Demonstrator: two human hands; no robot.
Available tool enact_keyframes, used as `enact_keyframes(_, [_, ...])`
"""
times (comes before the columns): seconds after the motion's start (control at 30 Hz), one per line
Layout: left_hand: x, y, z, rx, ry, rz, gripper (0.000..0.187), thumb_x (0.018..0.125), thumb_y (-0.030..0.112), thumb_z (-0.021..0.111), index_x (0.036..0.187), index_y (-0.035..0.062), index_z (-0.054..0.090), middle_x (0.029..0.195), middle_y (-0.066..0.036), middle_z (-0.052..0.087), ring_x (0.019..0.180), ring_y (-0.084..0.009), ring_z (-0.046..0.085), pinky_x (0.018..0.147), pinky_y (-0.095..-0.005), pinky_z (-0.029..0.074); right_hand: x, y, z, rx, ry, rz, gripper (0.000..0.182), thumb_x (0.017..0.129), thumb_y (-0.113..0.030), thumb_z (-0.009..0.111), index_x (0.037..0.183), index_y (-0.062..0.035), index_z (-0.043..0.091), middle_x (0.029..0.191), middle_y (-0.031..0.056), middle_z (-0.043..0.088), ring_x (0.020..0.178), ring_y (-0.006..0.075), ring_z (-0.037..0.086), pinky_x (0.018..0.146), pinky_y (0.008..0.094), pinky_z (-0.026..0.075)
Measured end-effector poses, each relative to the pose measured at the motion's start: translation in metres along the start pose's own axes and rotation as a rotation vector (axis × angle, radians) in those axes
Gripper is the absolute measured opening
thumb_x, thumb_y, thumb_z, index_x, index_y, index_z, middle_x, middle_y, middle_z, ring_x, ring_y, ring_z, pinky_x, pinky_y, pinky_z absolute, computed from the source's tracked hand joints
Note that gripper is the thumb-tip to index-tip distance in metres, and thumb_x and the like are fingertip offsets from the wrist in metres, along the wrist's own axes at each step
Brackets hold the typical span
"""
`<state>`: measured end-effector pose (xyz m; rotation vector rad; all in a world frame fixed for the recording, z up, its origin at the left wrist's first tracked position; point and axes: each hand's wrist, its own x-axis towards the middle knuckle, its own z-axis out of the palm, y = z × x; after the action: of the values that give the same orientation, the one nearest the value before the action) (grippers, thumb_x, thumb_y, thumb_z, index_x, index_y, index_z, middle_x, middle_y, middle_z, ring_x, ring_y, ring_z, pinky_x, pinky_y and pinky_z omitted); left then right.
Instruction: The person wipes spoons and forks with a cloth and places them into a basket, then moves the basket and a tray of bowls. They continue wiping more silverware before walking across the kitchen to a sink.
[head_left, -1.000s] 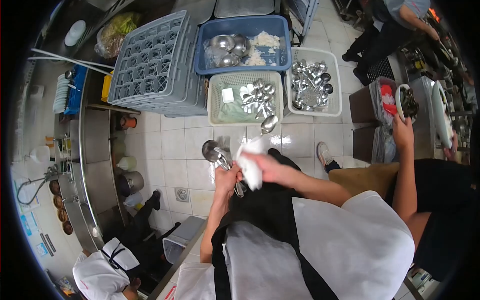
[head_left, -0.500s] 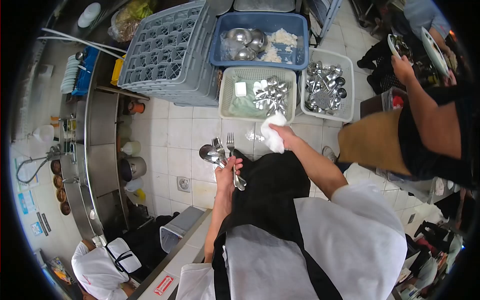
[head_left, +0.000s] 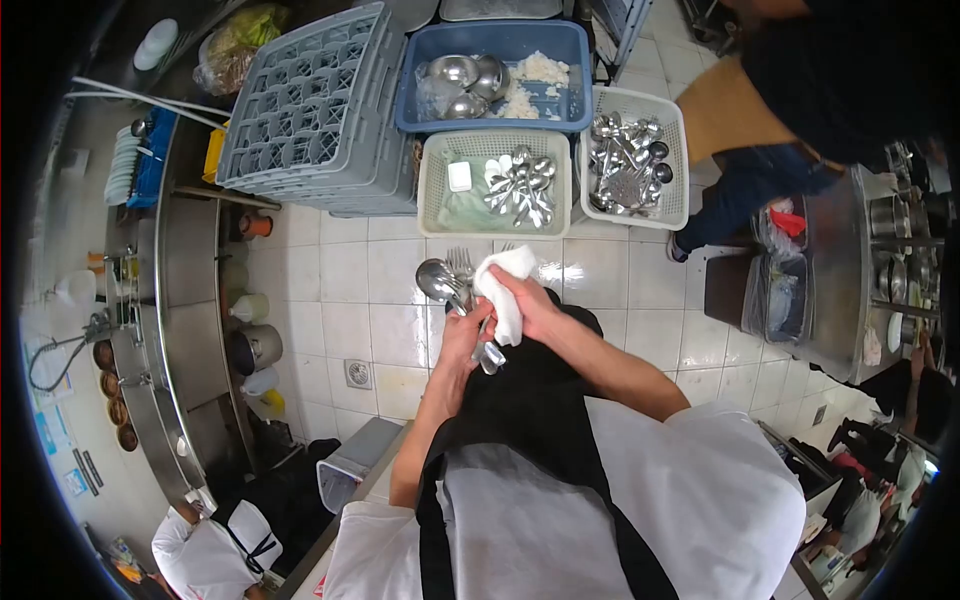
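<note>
My left hand (head_left: 467,332) is closed round the handles of several spoons and forks. A large spoon (head_left: 437,281) shows its bowl above the fist, with fork tines (head_left: 459,262) beside it. My right hand (head_left: 532,308) grips a white cloth (head_left: 508,305), pressed over cutlery right beside the left hand. The cloth hides part of one fork. Ahead of both hands, a cream basket (head_left: 440,222) holds several spoons (head_left: 522,185) and a small white box (head_left: 459,177). To its right stands a white basket (head_left: 683,190) full of spoons and ladles (head_left: 630,165).
A blue tub (head_left: 412,75) with metal bowls and white scraps stands behind the baskets. Stacked grey racks (head_left: 290,110) rise at the left, near a steel counter (head_left: 190,290). A person in a tan apron (head_left: 725,110) is at the upper right, another person (head_left: 215,545) at lower left.
My right hand has brought the cloth left and down onto the cutlery in my left hand. The person at the right has moved away towards the top and no longer shows the plates.
</note>
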<state>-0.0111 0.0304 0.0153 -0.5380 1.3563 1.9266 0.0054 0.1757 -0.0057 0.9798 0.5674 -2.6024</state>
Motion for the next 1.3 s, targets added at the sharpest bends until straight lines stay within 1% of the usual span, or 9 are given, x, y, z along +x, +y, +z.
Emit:
enact_keyframes(0.07, [-0.006,0.003,-0.011,0.075,-0.054,-0.040,0.016,0.091,0.016,0.067,0.090,0.0004,0.062,0.068,-0.006,0.061,0.050,-0.0107,0.052,0.043,-0.0241,0.038,0.021,-0.003,-0.020,-0.242,0.049,-0.054,0.039,0.091,-0.031,0.067,0.110,0.0023,0.061,0.094,0.0137,0.067,0.081,0.0261,0.068,0.063,0.0426,0.057])
enact_keyframes(0.1, [-0.015,0.009,-0.011,0.133,0.028,-0.076,0.018,0.092,0.017,0.066,0.090,-0.0001,0.061,0.069,-0.006,0.062,0.049,-0.0108,0.052,0.043,-0.0246,0.039,0.040,-0.006,-0.030,-0.114,0.228,-0.133,0.040,0.091,-0.030,0.068,0.110,0.0034,0.061,0.095,0.0136,0.067,0.080,0.0253,0.068,0.067,0.0416,0.057])
enact_keyframes(0.23, [-0.025,0.007,-0.030,0.252,0.130,-0.030,0.024,0.094,0.022,0.065,0.086,-0.0008,0.062,0.067,-0.007,0.062,0.046,-0.0105,0.051,0.042,-0.0245,0.038,0.046,-0.012,-0.037,0.095,0.175,-0.139,0.040,0.092,-0.031,0.067,0.115,0.0009,0.060,0.102,0.0119,0.067,0.085,0.0243,0.067,0.073,0.0405,0.056])
enact_keyframes(0.5, [-0.011,-0.027,-0.055,0.321,0.165,0.027,0.013,0.088,0.005,0.054,0.080,-0.0012,0.061,0.063,-0.009,0.061,0.047,-0.0126,0.053,0.042,-0.0275,0.040,0.032,0.041,-0.017,-0.284,-0.141,0.445,0.041,0.089,-0.026,0.070,0.119,-0.0022,0.057,0.102,0.0151,0.067,0.084,0.0297,0.069,0.073,0.0458,0.057])
enact_keyframes(0.77, [-0.024,0.002,-0.050,-0.007,0.174,0.027,0.029,0.100,0.017,0.051,0.117,-0.0063,0.053,0.107,-0.021,0.066,0.083,-0.0282,0.071,0.065,-0.0358,0.062,0.143,-0.017,-0.090,-0.198,0.231,0.003,0.047,0.086,-0.028,0.074,0.116,0.0046,0.058,0.102,0.0143,0.068,0.082,0.0272,0.070,0.069,0.0452,0.060])
enact_keyframes(0.93, [-0.020,0.010,-0.059,-0.092,0.146,-0.014,0.022,0.097,0.012,0.056,0.110,-0.0054,0.059,0.097,-0.019,0.068,0.080,-0.0251,0.071,0.063,-0.0331,0.062,0.053,-0.008,-0.034,-0.383,-0.096,0.309,0.044,0.087,-0.030,0.073,0.118,-0.0020,0.059,0.104,0.0122,0.068,0.087,0.0232,0.069,0.073,0.0393,0.059])
enact_keyframes(1.07, [-0.012,0.005,-0.056,-0.105,0.026,-0.160,0.013,0.091,0.009,0.067,0.098,-0.0022,0.064,0.081,-0.014,0.069,0.071,-0.0179,0.068,0.055,-0.0285,0.056,0.048,0.016,0.009,-0.672,-0.351,0.084,0.043,0.088,-0.032,0.072,0.114,-0.0003,0.060,0.092,0.0106,0.068,0.077,0.0193,0.067,0.063,0.0361,0.056])
enact_keyframes(1.2, [-0.011,0.019,-0.035,-0.084,0.005,-0.110,0.011,0.091,0.009,0.066,0.098,0.0002,0.064,0.077,-0.008,0.065,0.063,-0.0144,0.062,0.047,-0.0242,0.045,0.035,0.011,0.023,-0.460,-0.100,-0.096,0.038,0.089,-0.030,0.071,0.109,-0.0002,0.061,0.084,0.0102,0.067,0.068,0.0198,0.066,0.055,0.0350,0.054])
enact_keyframes(1.3, [-0.009,0.015,-0.028,-0.026,0.083,-0.116,0.013,0.091,0.010,0.066,0.100,0.0004,0.063,0.080,-0.008,0.065,0.065,-0.0148,0.062,0.049,-0.0249,0.045,0.025,0.016,0.010,-0.227,-0.197,0.100,0.036,0.088,-0.030,0.071,0.106,0.0004,0.062,0.081,0.0096,0.066,0.061,0.0205,0.063,0.051,0.0347,0.052])
